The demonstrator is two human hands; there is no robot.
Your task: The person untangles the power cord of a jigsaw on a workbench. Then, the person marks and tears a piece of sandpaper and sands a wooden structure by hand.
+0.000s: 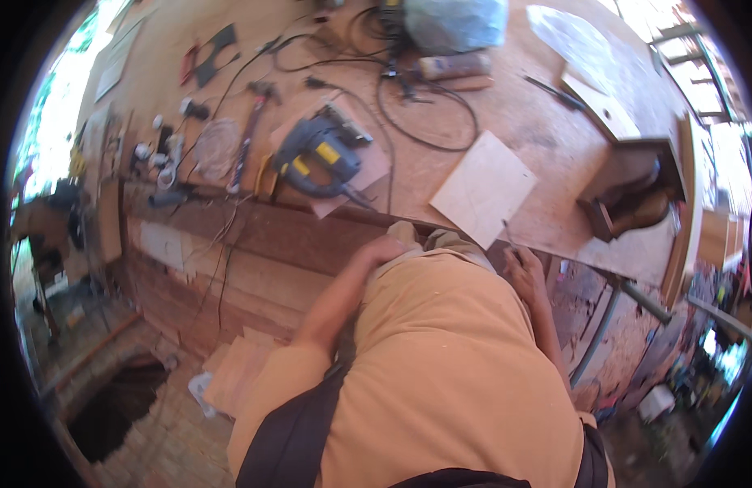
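Note:
My left hand [384, 249] rests against the front of my trousers at the hip, near the bench edge; its fingers are mostly hidden there. My right hand [525, 275] is closed on a thin pencil-like stick [509, 233], its tip pointing up toward the bench. Just beyond that tip, a pale square wooden board [485, 189] lies flat near the front edge of the bench. To its left, a dark grey jigsaw [317, 159] with yellow labels lies on a thin sheet. A dark brown shaped wooden piece [636, 191] stands at the right.
The wooden workbench [425, 183] carries looping black cables [473, 122], a hammer [250, 134], a clear plastic bag [457, 24] and a cylindrical bottle [455, 65]. A pale wooden strip [599, 104] lies at the far right. Below left, there is a dark hole [115, 407] in the ground.

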